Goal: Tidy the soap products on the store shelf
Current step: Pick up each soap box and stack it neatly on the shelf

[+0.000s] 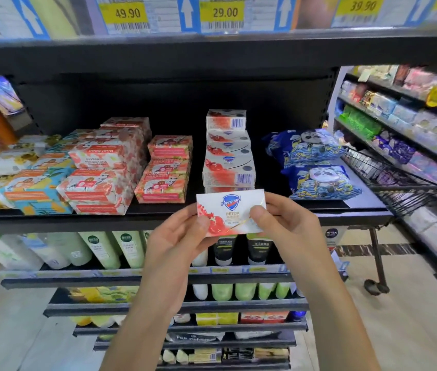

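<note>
A white and red Safeguard soap box (pixel 232 210) is held face-up in front of the black shelf (pixel 51 219). My left hand (pixel 177 242) pinches its lower left corner and my right hand (pixel 284 223) pinches its right edge. Just behind it stands a stack of matching Safeguard boxes (pixel 228 151). Left of that stack sit red floral soap bars (pixel 167 170), and further left is a jumbled pile of pink, blue and yellow wrapped soaps (pixel 59 172).
Two blue panda-print packs (pixel 313 167) lie at the right end of the shelf. A black wire shopping trolley (pixel 399 188) stands to the right before another aisle of shelves. Tubes and bottles (pixel 104 250) fill the lower shelves. Price labels (pixel 222 13) line the shelf above.
</note>
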Motion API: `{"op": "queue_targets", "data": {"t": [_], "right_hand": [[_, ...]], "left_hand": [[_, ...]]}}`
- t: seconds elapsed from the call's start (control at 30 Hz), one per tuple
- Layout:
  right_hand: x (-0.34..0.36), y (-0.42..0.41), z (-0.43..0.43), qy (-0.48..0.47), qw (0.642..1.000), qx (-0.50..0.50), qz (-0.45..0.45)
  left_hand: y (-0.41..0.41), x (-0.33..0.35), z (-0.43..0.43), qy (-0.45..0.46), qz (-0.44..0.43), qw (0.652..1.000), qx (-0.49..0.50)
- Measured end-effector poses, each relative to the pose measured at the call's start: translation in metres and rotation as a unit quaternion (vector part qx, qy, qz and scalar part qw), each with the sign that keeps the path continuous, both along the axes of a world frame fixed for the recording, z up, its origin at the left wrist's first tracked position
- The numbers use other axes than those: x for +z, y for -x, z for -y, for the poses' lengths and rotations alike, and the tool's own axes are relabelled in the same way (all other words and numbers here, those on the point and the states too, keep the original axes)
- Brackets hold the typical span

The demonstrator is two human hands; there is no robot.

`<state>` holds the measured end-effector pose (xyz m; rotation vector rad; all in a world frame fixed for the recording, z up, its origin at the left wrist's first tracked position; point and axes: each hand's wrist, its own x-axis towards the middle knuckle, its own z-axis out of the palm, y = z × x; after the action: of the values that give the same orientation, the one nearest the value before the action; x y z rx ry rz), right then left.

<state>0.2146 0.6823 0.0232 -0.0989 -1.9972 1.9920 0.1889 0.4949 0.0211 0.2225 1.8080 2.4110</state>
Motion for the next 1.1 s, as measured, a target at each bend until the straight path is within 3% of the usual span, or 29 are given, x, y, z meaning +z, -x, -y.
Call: {"op": "queue_targets", "data": {"t": [0.27,0.83,1.1], "right_hand": [[-0.021,-0.005,0.01,0.087,0.996,0.014,0.005],[-0.039,-0.018,0.012,0.053,0.993,0.087,-0.065],[-0.031,-0.025,0.019,0.035,0.996,0.063,0.056]], "left_hand": [[-0.005,-0.018,0.01,0.016,0.003,1.0,0.001],[-0.016,-0.022,0.024,0.015,0.041,0.999,-0.009],[-0.018,-0.023,0.029,0.0,0.038,0.999,0.019]]}}
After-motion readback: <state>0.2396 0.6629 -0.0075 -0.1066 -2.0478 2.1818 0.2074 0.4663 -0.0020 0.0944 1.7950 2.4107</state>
